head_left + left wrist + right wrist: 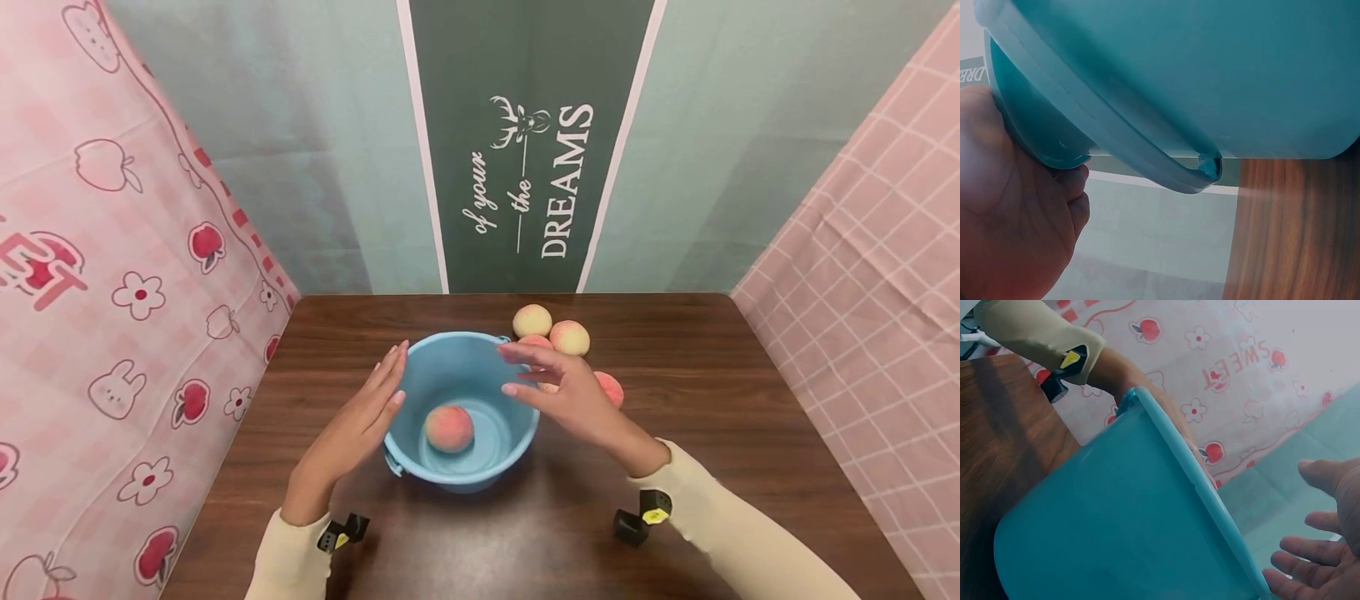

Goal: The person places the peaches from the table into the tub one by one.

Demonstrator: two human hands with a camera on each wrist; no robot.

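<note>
A light blue bucket (435, 367) stands upright on the table, with one peach (450, 430) lying on its bottom. My left hand (356, 433) is at the bucket's left rim, fingers straight and together; whether it touches the rim I cannot tell. Over the right rim, my right hand (573, 396) has its fingers spread and nothing in its grasp. In the right wrist view, the fingers (1310, 553) appear beside the bucket's rim (1210, 494). The handle (1116, 134) hangs down along the bucket's side in the left wrist view.
Behind and right of the bucket lie several more peaches, among them a pale peach (532, 321) and a redder peach (610, 388); my right hand partly covers some. The dark wooden table (675, 350) is bordered by printed cloths at the left, back and right.
</note>
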